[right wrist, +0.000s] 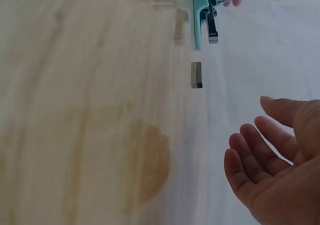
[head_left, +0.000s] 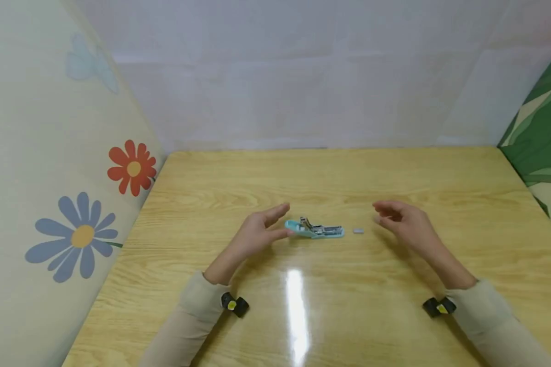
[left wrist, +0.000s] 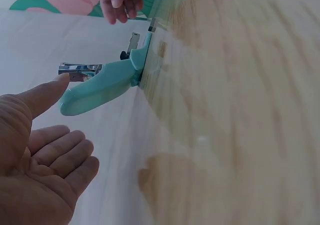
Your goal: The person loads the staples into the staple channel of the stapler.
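A light teal stapler (head_left: pixel 314 231), folded wide apart with its metal parts showing, lies on the wooden table. Just right of it is a small grey strip of staples (head_left: pixel 358 231), which the right wrist view shows as a short block (right wrist: pixel 199 75). My left hand (head_left: pixel 257 232) is at the stapler's left end, fingers relaxed and thumb close to the teal cover (left wrist: pixel 100 87); whether the thumb touches it I cannot tell. To the right of the strip, my right hand (head_left: pixel 408 224) hovers with loosely bent fingers and holds nothing.
The wooden table (head_left: pixel 372 316) reaches back to a pale cloth wall (head_left: pixel 303 92). A flower-printed panel (head_left: pixel 82 168) stands along the left side, and a panel with green leaves (head_left: pixel 546 137) along the right. Light reflects off the tabletop near the front.
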`<state>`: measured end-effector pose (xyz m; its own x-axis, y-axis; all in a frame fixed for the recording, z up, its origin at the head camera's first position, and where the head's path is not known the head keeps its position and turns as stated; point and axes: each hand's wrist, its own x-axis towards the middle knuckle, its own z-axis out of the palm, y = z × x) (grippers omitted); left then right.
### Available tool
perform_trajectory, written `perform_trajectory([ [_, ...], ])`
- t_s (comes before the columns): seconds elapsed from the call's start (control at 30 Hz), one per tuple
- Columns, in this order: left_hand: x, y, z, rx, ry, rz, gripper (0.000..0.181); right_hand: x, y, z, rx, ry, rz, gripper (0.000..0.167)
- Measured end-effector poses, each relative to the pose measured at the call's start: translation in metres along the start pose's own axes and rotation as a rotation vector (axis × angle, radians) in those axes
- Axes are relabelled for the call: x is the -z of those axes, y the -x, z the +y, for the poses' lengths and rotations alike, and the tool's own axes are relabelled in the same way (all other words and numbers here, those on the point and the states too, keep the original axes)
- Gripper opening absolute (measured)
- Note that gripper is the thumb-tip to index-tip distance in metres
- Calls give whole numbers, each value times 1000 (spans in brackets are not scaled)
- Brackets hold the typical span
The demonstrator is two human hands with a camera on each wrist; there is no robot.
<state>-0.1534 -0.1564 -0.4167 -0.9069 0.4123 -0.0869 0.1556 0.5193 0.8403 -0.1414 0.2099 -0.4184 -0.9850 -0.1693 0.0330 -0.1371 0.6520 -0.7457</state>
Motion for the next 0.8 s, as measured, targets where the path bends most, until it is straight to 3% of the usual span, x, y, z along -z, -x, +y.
perform_trajectory([
  [0.2, 0, -7, 5, -19, -23, -7, 59, -1, -8, 1, 9, 90, -63, 30],
  [0.4, -5, -9, 6, 31, -27, -10, 49, -10, -14, 2, 113, 193, -115, 27],
  [0.8, -8, -7, 4, 69, -26, -18, 44, -19, -17, 2, 172, 272, -155, 17],
])
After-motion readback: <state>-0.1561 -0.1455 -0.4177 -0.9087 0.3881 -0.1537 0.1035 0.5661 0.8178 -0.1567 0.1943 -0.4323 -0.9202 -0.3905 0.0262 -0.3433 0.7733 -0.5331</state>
